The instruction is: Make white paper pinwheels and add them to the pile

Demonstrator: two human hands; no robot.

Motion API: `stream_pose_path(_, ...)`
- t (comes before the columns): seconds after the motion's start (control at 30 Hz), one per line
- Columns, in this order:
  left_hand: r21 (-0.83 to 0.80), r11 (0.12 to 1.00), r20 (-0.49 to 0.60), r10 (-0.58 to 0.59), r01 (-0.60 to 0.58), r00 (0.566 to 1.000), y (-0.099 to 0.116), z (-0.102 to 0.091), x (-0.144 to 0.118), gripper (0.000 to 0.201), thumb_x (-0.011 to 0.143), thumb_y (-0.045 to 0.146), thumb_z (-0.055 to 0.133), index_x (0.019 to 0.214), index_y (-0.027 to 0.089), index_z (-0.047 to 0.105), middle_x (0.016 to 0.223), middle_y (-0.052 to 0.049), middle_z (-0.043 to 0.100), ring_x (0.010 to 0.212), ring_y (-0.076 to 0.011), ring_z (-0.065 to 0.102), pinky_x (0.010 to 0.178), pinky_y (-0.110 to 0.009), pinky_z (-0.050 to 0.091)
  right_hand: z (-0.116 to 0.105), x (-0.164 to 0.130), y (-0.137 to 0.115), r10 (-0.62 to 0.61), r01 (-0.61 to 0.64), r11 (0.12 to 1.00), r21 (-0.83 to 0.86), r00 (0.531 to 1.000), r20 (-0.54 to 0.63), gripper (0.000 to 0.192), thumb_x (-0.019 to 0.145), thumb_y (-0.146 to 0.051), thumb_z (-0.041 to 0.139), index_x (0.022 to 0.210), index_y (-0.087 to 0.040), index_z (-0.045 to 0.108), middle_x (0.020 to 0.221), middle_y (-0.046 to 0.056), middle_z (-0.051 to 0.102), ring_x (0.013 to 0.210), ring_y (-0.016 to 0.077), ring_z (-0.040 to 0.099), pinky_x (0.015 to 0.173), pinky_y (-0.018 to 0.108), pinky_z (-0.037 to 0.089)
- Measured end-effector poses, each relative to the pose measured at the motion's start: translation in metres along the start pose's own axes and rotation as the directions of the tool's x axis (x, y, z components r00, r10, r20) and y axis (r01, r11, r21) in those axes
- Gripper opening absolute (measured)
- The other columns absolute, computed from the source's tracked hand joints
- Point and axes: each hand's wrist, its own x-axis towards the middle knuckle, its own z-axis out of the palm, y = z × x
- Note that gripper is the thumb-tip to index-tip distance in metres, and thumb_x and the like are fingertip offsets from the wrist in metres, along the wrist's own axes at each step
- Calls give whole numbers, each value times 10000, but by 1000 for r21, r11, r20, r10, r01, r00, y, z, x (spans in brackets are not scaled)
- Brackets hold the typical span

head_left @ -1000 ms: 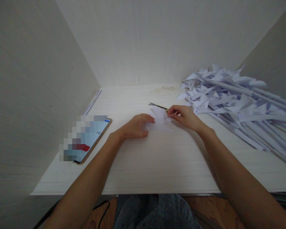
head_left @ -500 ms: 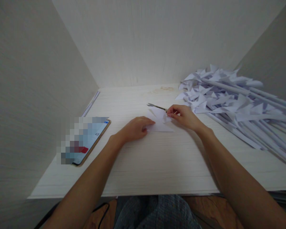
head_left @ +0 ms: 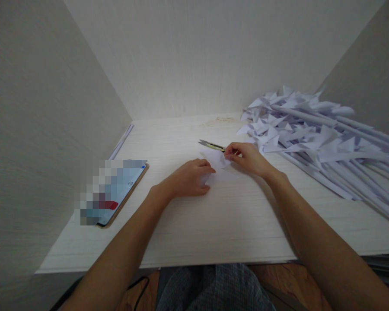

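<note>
A small white sheet of paper [head_left: 227, 173] with cut flaps lies on the table between my hands. My left hand [head_left: 190, 178] curves round its left side, thumb and fingers spaced apart with a raised part of the paper between them. At the upper right of the sheet, my right hand [head_left: 243, 156] pinches a paper flap between thumb and fingers. Small scissors [head_left: 211, 145] point left from behind those fingertips, blades slightly apart. Their rear end is hidden, and I cannot tell whether the right hand also holds them.
White paper pinwheels on rolled paper sticks [head_left: 311, 134] are heaped at the right. A phone [head_left: 125, 190], partly blurred out, lies at the left. Thin white paper strips [head_left: 121, 141] lie along the left wall. Panels enclose the table [head_left: 214, 233] at back and sides.
My left hand has shifted slightly right and nearer, its thumb spreading away from the fingers as the paper's left part lifts. The scissors show more of their width. My right hand keeps its pinch.
</note>
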Motion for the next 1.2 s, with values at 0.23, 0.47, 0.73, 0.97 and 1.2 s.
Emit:
stream_pose_path(0.23,310,947,81,66,-88,995,8,1,1,248,732,144,506,952,116,618,999,-111,630,893,-199,579,808,-355,463,1,0,1,-4,4,1000,-2,1000,1,79,699,-175,517,645,-155,572,623,17,590,577,126,490,559,252,361)
stream_pose_path(0.47,345,930,68,107,-124,992,7,2,1,197,732,117,496,865,105,640,951,-102,661,861,-190,599,801,-341,474,-1,1,0,-8,9,999,41,1000,-13,73,690,-184,521,634,-161,563,625,16,589,591,128,501,561,251,372)
stream_pose_path(0.73,238,962,0,137,-133,991,-1,8,3,203,806,147,458,830,141,659,967,-84,669,818,-165,613,729,-309,490,-2,2,-4,34,-33,998,56,999,-14,58,677,-171,537,634,-153,571,624,22,593,585,128,504,561,257,373)
stream_pose_path(0.97,61,994,41,93,-95,995,4,2,0,331,635,76,536,942,137,644,1069,-116,633,952,-202,587,827,-338,482,-1,1,-2,14,-11,997,79,999,-36,63,671,-170,540,619,-162,575,611,15,605,569,122,500,549,251,368)
stream_pose_path(1.2,118,988,63,94,-101,994,8,0,2,190,692,116,548,846,124,658,1005,-120,658,907,-207,601,819,-362,484,-1,2,-3,22,-19,997,71,999,-32,60,663,-173,540,611,-161,566,601,14,588,571,122,499,551,250,368)
